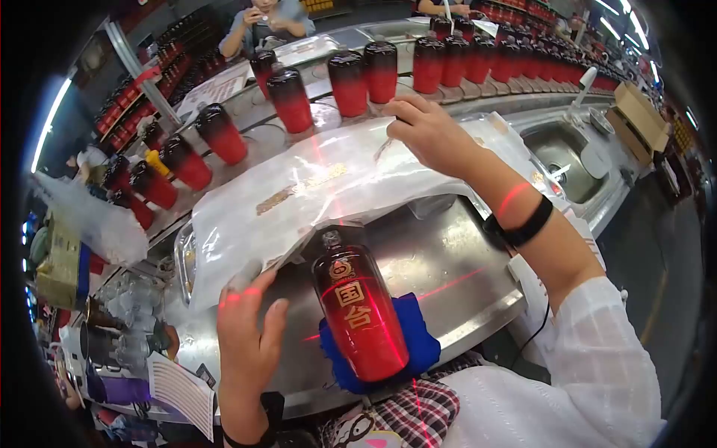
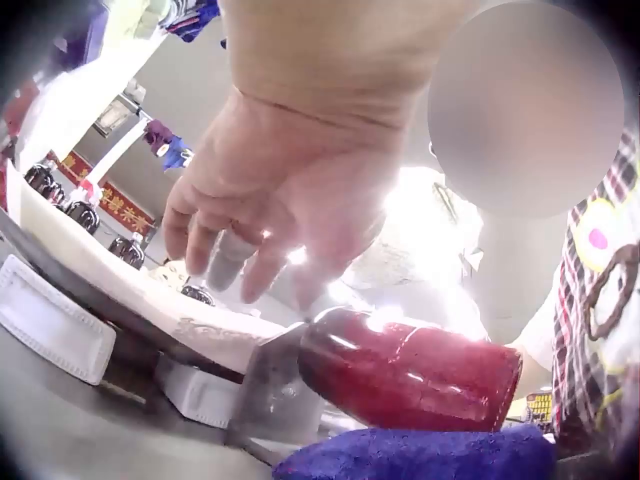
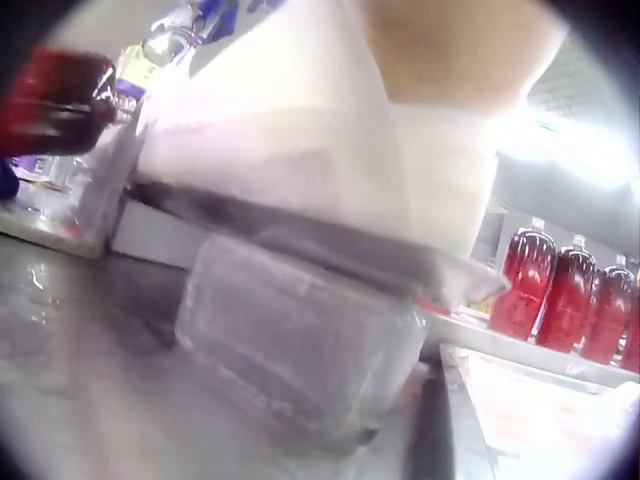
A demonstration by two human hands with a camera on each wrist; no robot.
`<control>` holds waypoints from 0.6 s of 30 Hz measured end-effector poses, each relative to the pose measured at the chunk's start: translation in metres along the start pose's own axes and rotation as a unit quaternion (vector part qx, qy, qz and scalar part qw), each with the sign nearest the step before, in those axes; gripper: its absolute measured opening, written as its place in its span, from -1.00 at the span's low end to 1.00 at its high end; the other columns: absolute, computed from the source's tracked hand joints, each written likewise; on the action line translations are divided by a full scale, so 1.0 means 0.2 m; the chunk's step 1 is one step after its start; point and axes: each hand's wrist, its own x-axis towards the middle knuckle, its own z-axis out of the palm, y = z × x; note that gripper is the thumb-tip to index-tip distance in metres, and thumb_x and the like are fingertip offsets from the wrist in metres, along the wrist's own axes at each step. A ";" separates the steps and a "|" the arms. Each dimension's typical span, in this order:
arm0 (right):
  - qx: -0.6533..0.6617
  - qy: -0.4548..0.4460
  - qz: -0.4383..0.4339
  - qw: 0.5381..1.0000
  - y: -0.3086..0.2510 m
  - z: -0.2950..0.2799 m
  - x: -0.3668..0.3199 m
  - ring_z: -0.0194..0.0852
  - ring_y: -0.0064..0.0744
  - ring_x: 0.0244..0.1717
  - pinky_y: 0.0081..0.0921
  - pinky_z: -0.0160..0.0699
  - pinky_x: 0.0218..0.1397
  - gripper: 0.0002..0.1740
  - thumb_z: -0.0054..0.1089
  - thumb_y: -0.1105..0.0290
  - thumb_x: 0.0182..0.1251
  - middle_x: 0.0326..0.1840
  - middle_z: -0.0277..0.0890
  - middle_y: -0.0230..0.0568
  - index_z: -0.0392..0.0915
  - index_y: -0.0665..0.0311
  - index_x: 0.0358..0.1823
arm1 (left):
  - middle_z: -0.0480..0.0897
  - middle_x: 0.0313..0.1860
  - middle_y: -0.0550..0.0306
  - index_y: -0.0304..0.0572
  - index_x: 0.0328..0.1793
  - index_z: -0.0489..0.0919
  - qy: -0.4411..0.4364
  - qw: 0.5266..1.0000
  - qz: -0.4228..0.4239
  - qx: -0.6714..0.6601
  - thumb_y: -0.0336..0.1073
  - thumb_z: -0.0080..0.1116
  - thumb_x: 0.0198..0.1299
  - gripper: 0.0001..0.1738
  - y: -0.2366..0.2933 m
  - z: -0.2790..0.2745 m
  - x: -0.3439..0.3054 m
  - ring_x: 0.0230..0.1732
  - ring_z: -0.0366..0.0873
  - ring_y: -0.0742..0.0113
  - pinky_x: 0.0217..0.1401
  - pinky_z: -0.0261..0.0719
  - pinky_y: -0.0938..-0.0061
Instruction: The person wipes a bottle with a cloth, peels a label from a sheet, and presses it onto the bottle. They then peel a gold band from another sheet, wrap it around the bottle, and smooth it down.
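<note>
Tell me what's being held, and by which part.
The left hand appears to hold nothing. The right hand curls over the white sheet; whether it pinches anything cannot be told. Neither hand holds the bottle on the blue cloth.

Head view: bright; ceiling tubes (image 1: pixel 621 26) at one o'clock, another light tube (image 1: pixel 52 123) at ten o'clock; fisheye edges curve into black; glare marks the plastic sheet (image 1: pixel 299 175). Left wrist view: centre-right overexposed, red bottle (image 2: pixel 410 370) reflective. Right wrist view: motion-blurred; glare at two o'clock.
</note>
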 end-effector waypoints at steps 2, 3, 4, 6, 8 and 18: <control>0.030 0.051 -0.049 0.997 -0.13 -0.18 0.11 0.35 -0.12 0.30 -0.18 0.48 0.12 -0.85 0.19 0.46 0.14 0.15 0.48 -0.20 0.55 0.20 -0.23 | 0.63 0.09 -0.02 -0.28 0.24 0.57 0.023 0.993 0.015 -0.112 -0.30 0.17 0.30 -0.60 0.05 0.00 0.10 0.10 0.52 0.14 0.26 0.39 0.32; 0.050 0.066 -0.064 0.994 -0.20 -0.27 0.16 0.36 -0.11 0.30 -0.20 0.48 0.14 -0.83 0.20 0.44 0.13 0.15 0.47 -0.20 0.56 0.20 -0.22 | 0.62 0.09 0.04 -0.28 0.25 0.57 0.017 0.984 -0.005 -0.179 -0.30 0.17 0.31 -0.59 0.10 0.00 0.15 0.10 0.52 0.19 0.26 0.39 0.33; 0.070 0.081 -0.080 0.991 -0.28 -0.34 0.19 0.36 -0.11 0.31 -0.21 0.48 0.17 -0.81 0.22 0.41 0.11 0.15 0.47 -0.20 0.56 0.20 -0.21 | 0.62 0.10 0.09 -0.27 0.26 0.56 0.011 0.969 -0.022 -0.246 -0.30 0.17 0.31 -0.58 0.15 -0.01 0.19 0.10 0.52 0.23 0.25 0.40 0.33; 0.109 0.093 -0.108 0.984 -0.40 -0.42 0.20 0.33 -0.10 0.35 -0.19 0.47 0.19 -0.77 0.23 0.36 0.08 0.19 0.45 -0.21 0.58 0.19 -0.20 | 0.61 -0.01 0.03 -0.25 0.18 0.60 0.016 0.949 -0.022 -0.315 -0.27 0.20 0.32 -0.65 0.22 0.05 0.27 0.12 0.50 0.17 0.25 0.42 0.30; 0.160 0.118 -0.122 0.972 -0.53 -0.47 0.20 0.33 -0.08 0.34 -0.16 0.47 0.20 -0.77 0.23 0.37 0.09 0.19 0.43 -0.20 0.58 0.18 -0.18 | 0.60 -0.07 0.01 -0.25 0.10 0.62 -0.025 0.920 -0.021 -0.391 -0.26 0.22 0.32 -0.70 0.21 0.10 0.29 0.13 0.48 0.18 0.24 0.43 0.32; 0.528 0.016 0.194 0.827 -0.88 -0.48 -0.06 0.46 -0.33 0.12 -0.42 0.54 0.05 -0.74 0.29 0.34 0.37 0.27 0.35 -0.08 0.59 0.30 0.00 | 0.57 -0.08 0.18 -0.24 -0.10 0.56 0.076 0.825 -0.005 -0.560 -0.41 0.15 0.38 -0.93 0.30 0.27 0.06 -0.17 0.50 0.52 0.00 0.45 0.60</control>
